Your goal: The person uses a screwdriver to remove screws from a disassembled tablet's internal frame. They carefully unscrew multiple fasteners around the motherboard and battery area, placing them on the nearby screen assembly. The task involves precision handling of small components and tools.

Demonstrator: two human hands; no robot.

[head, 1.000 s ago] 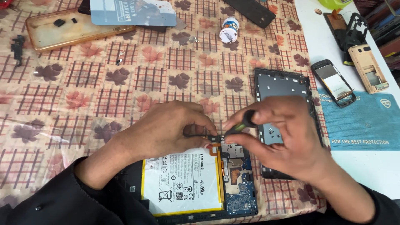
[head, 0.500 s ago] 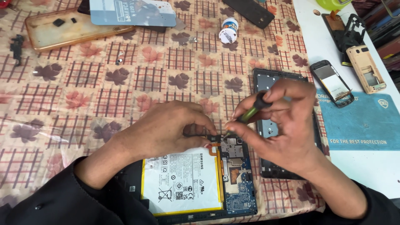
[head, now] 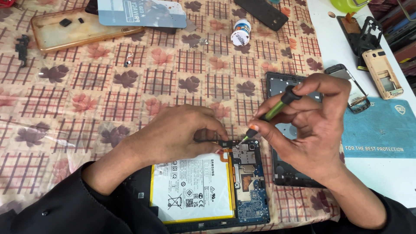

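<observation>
The opened tablet (head: 208, 186) lies at the near edge of the desk (head: 130, 99), directly in front of the person. Its back cover is already off: the big white battery (head: 190, 188) with a yellow edge and the blue circuit board (head: 249, 182) beside it are bare. So the opening step looks done, and the work now seems to be on the small screws or parts at the top of the board.

The right hand (head: 316, 130) holds a thin screwdriver (head: 268, 115) with a green shaft and black cap. Its grip is closed on the tool: thumb and fingers pinch the shaft, the index finger rests on the cap. The tip touches the top left corner of the board, near an orange flat cable. The left hand (head: 177, 136) presses on the top edge of the tablet, the fingers bent together over a small dark part; I cannot tell if they pinch it or only hold it down.

The battery and board are still in place, so, in my judgement, most of the inside work is left.

Just to the right lies a dark back cover (head: 281, 86), partly under the right hand. Further away are a small white bottle (head: 240, 32), a clear phone case (head: 82, 28) and, on the white part at the right, a blue mat (head: 381, 130) and some phone frames (head: 383, 71).
</observation>
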